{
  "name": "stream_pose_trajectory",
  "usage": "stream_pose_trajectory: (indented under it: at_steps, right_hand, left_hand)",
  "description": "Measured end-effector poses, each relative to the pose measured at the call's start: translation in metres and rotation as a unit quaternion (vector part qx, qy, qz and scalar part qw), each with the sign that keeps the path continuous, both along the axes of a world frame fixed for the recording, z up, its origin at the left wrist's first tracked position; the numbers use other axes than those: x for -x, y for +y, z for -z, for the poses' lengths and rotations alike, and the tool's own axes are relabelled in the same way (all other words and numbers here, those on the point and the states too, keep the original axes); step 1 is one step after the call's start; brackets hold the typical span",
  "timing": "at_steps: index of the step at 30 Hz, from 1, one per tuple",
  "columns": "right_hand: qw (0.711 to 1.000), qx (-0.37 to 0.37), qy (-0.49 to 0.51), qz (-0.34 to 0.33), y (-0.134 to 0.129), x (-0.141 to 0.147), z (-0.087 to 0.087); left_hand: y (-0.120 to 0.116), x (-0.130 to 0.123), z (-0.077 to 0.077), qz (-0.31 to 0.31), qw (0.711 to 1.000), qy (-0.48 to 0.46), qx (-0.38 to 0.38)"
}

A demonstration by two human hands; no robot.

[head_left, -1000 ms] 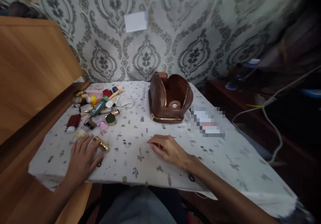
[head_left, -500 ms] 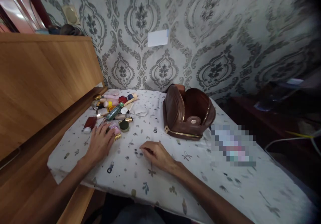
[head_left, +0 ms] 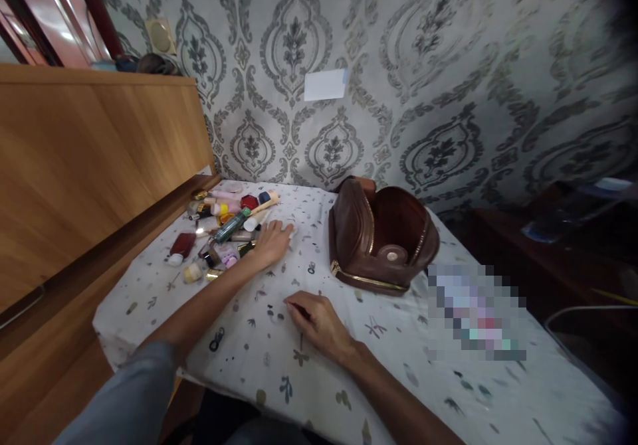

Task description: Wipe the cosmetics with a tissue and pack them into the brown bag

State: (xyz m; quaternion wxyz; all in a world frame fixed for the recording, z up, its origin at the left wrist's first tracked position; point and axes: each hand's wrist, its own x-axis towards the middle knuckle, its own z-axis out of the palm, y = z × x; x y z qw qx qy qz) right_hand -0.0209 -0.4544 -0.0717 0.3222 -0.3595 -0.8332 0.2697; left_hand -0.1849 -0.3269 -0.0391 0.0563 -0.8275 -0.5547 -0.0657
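My left hand reaches over the right edge of a pile of cosmetics, its fingers stretched out and lying on a crumpled white tissue or wrapper, mostly hidden under them. Beside that hand are a white tube, a green tube and a dark round jar partly behind the wrist. Nearer me lie a small cream-capped jar and a gold-capped piece. My right hand rests on the patterned cloth with its fingers curled in, and I see nothing in it.
A brown zippered bag stands unzipped to the right, its lid folded back. A blurred-out patch covers something beside it. A red bottle with a white cap lies at the left. A wooden panel borders the table.
My left hand has moved right and away from me, from the near side of the pile to the white tissue. The small jar it covered now shows. My right hand stays put.
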Motion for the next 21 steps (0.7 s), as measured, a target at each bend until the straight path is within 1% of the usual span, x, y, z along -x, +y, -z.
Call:
stream_pose_trajectory:
  at_steps: [3,5,9,12,14,16,18,21]
  right_hand:
    - [1.0,0.005,0.014,0.012,0.0,-0.001,0.001]
    - [0.999,0.009,0.031,0.03,0.001,-0.002,0.002]
    - [0.998,0.0,0.036,0.058,0.004,-0.003,0.004]
    - [0.998,-0.007,0.026,0.053,0.005,-0.002,0.006]
    - [0.999,-0.011,0.023,0.046,0.005,-0.002,0.007]
    - [0.999,-0.013,0.023,0.044,0.005,-0.002,0.008]
    - [0.999,-0.011,0.02,0.047,0.005,-0.002,0.009]
    - [0.999,-0.008,0.012,0.051,0.005,-0.003,0.011]
  left_hand:
    - [0.024,-0.009,0.0,-0.027,0.999,0.01,0.023]
    - [0.03,-0.012,-0.001,-0.03,0.999,0.01,0.028]
    - [0.024,-0.012,-0.004,-0.02,0.999,0.004,0.03]
    - [0.02,-0.006,-0.006,-0.022,0.999,0.006,0.03]
    - [0.023,-0.001,-0.009,-0.038,0.999,0.006,0.018]
    - [0.035,0.006,-0.014,-0.06,0.998,0.006,0.0]
    - [0.052,0.012,-0.019,-0.079,0.997,0.006,-0.011]
    - [0.082,0.017,-0.025,-0.098,0.995,0.008,0.01]
